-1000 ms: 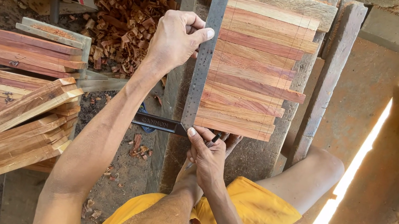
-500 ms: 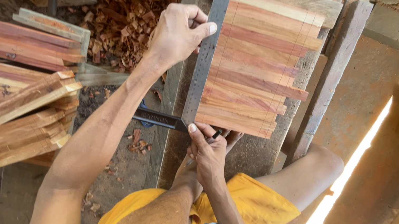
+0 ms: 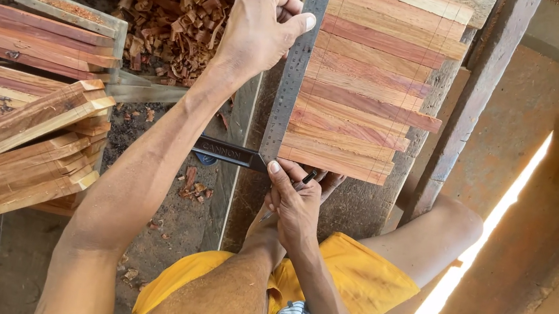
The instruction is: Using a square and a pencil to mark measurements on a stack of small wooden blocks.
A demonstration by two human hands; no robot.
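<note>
A person's left hand (image 3: pixel 258 30) presses a steel square (image 3: pixel 293 69) against the left ends of a row of reddish wood strips (image 3: pixel 370 82) on the bench (image 3: pixel 466 112), while the right hand (image 3: pixel 294 208) grips a pencil (image 3: pixel 304 178) at the nearest strip; more strips (image 3: pixel 31 118) lie stacked at left.

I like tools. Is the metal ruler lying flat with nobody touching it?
No, the left hand presses the metal ruler against the wooden strips.

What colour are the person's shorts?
Bright yellow shorts, seen best in the head view, near the bottom edge.
</note>
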